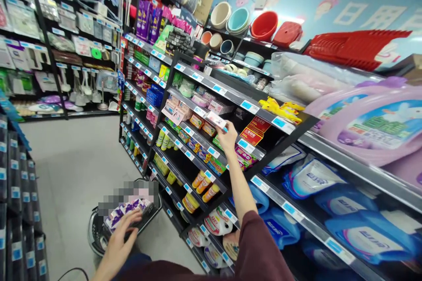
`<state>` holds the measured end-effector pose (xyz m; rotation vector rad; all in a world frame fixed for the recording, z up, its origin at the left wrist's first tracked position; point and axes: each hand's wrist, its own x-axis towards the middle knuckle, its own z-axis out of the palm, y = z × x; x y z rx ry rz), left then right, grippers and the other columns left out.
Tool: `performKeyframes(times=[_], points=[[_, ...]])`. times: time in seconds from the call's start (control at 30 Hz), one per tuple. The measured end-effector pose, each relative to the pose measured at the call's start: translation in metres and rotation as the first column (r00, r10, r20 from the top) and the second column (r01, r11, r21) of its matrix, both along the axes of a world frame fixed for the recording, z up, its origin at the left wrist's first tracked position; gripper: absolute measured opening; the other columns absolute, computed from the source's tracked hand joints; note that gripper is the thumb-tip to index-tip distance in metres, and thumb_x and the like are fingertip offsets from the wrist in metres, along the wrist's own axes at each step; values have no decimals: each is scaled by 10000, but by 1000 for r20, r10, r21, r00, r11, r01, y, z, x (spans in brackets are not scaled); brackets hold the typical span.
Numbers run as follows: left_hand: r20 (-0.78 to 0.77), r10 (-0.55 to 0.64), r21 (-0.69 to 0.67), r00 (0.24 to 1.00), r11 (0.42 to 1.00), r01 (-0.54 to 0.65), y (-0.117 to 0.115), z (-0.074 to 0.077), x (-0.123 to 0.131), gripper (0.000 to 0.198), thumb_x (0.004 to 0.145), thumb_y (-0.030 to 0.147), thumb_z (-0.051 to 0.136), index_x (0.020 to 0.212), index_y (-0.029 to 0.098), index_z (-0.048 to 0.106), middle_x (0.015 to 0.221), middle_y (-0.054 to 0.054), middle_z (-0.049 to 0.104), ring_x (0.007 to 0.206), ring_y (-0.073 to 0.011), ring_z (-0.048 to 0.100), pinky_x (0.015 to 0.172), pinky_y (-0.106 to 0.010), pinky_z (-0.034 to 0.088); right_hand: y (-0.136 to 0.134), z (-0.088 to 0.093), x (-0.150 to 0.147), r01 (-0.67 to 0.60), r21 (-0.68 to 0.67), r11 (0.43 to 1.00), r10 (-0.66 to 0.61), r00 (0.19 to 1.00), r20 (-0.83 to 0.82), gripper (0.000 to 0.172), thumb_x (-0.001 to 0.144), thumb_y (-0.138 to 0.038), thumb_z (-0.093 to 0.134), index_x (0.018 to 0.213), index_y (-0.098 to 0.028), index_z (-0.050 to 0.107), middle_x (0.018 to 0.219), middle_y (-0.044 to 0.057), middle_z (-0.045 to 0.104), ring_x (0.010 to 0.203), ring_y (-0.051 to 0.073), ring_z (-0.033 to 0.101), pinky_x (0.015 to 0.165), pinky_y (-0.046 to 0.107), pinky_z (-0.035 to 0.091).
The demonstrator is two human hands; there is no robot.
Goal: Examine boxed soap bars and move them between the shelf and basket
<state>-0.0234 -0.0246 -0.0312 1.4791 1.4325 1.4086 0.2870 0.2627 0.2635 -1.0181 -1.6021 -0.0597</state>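
Observation:
My right hand [228, 136] reaches out to the shelf, closed around the end of a small white box [216, 119] with pink print. The box is at the front edge of a shelf, beside other small pink boxes [201, 98]. Whether it still rests on the shelf I cannot tell. Low on the left, my left hand [122, 233] is open, its fingers stretched over a dark shopping basket [151, 217]. Purple-and-white packages [127, 208] lie in the basket, just beyond the fingers. Part of the basket's contents is blurred out.
Shelves of detergent bottles [354, 237] run along my right. Dark red boxes [252, 131] and a yellow packet [281, 109] are near my right hand. Basins [263, 26] stand on the back shelf. The grey floor [75, 153] leads to a wall of hanging goods.

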Motion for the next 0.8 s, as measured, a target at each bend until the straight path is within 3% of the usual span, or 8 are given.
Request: performKeyframes(times=[0.17, 0.37, 0.47, 0.63, 0.8], points=[[-45, -221, -73, 974, 973, 217, -6, 15, 26, 279, 902, 368, 538, 1145, 348, 673, 1348, -86, 591, 1176, -303, 620, 888, -451, 588, 68, 38, 30, 168, 6, 986, -168, 983, 77, 330, 807, -358, 676, 1050, -150, 598, 999, 120, 678, 909, 245, 623, 886, 417, 495], [-95, -237, -146, 967, 964, 222, -7, 24, 34, 260, 919, 409, 508, 1094, 316, 676, 1275, -118, 613, 1143, -308, 625, 883, -464, 567, 140, 47, 50, 271, -209, 940, -246, 959, 138, 427, 785, -427, 737, 1003, -91, 590, 1083, 190, 614, 995, 255, 574, 981, 468, 441], [-83, -265, -160, 961, 955, 250, -9, 17, 39, 253, 924, 402, 512, 1103, 318, 670, 1274, -121, 611, 1139, -303, 622, 882, -455, 562, 156, 46, 42, 278, -310, 909, -242, 959, 150, 484, 811, -463, 708, 1029, -51, 577, 1141, 221, 584, 1120, 287, 543, 1035, 492, 403], [-50, -296, -194, 954, 940, 281, -13, 7, 45, 280, 929, 407, 526, 1111, 264, 684, 1241, -121, 635, 1104, -292, 637, 889, -427, 556, 162, 47, 23, 325, -350, 879, -265, 941, 208, 584, 823, -468, 713, 1213, -85, 508, 1238, 216, 551, 1208, 341, 517, 1047, 526, 403], [-32, -254, -225, 967, 944, 241, -13, -2, 45, 330, 893, 478, 568, 1085, 254, 714, 1171, -112, 678, 1045, -288, 663, 839, -383, 571, 171, 45, 18, 325, -350, 879, -254, 938, 234, 523, 871, -373, 664, 1288, -121, 474, 1262, 210, 545, 1213, 375, 533, 1041, 581, 406]])
